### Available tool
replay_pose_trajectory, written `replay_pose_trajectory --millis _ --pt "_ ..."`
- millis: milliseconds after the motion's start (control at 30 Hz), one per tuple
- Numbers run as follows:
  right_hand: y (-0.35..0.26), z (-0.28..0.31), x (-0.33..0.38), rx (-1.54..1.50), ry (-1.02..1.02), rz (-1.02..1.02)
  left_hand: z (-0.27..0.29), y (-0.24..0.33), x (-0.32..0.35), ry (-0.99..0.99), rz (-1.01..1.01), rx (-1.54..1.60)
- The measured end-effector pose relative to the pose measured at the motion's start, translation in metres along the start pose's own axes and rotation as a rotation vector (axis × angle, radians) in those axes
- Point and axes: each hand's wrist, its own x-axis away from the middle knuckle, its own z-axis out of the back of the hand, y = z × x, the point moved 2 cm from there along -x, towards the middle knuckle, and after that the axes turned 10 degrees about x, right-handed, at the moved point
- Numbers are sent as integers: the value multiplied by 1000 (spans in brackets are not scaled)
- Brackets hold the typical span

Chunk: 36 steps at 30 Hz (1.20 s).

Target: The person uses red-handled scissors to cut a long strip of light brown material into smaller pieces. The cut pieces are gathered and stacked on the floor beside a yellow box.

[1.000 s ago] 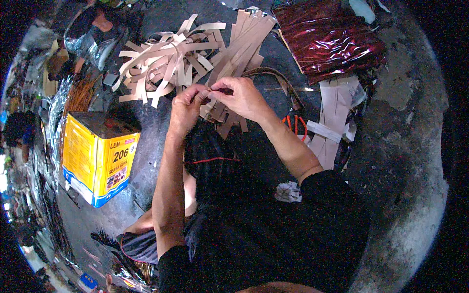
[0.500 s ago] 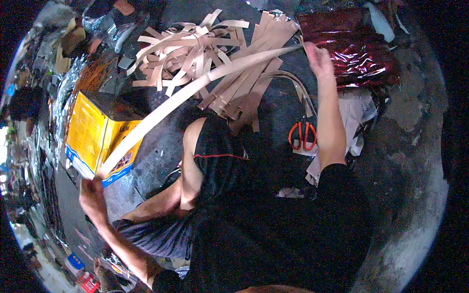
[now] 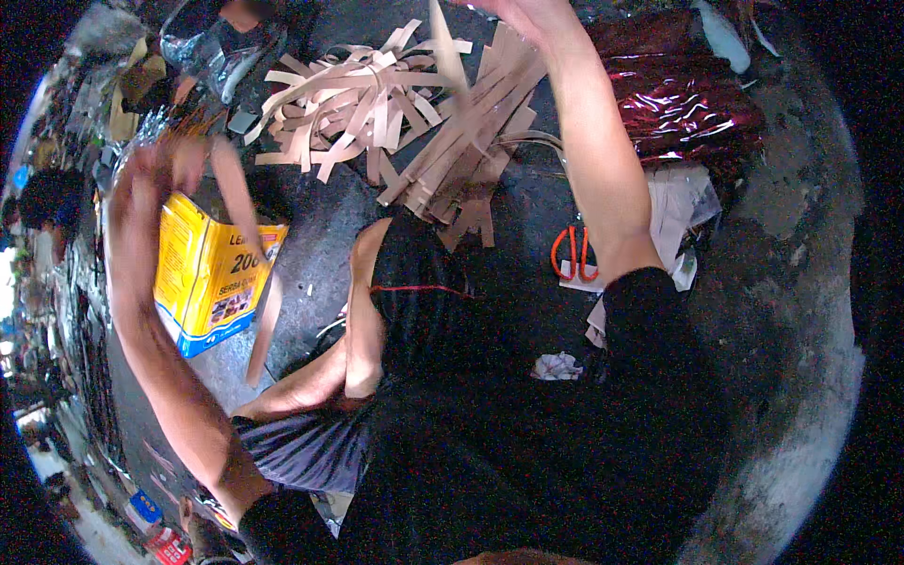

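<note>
My left hand [image 3: 174, 165], smeared by motion, is raised just above the yellow tin box [image 3: 212, 273]. From its fingers a long beige flat strip [image 3: 235, 193] dangles in front of the box, down toward my bent leg. My right hand [image 3: 523, 14] reaches to the upper edge of the picture, its fingertips cut off there. Beside those fingers hangs a blurred pale strip [image 3: 446, 47], apparently held in them. Whether the two strips are one piece cannot be told. Below lie a tangled heap of short beige strips [image 3: 353, 104] and a bundle of longer strips [image 3: 461, 141].
Red-handled scissors [image 3: 586, 256] lie on white scraps below my right forearm. Shiny dark red sheeting [image 3: 687, 113] lies at the far right. A crumpled white scrap [image 3: 557, 366] rests near my leg [image 3: 363, 311]. Clear plastic [image 3: 202, 56] is at the far left.
The strip stretched taut between my hands is no longer taut. My left hand has risen from the box's lower corner to above its top; my right hand has moved farther away and left.
</note>
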Motion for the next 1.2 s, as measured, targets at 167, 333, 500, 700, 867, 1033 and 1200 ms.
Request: replay_pose_trajectory --millis 167,333,500,700,867,1033,1200 --pt "-8 -37 -60 -178 101 75 -36 4 -110 19 -252 472" --pt "85 -41 8 962 192 -84 -42 -164 -111 -173 -285 -168" --pt "213 -39 135 1491 -245 -168 -128 -183 -1 -237 94 436" --pt "214 -49 151 1432 -272 37 -209 -167 34 -423 139 259" --pt "166 -48 118 1225 -365 -55 -250 -161 17 -358 120 245" --pt "139 -44 120 1219 -300 -60 -261 -120 4 -459 162 299" --pt "109 -72 137 1202 14 13 -267 -116 5 -486 234 564"
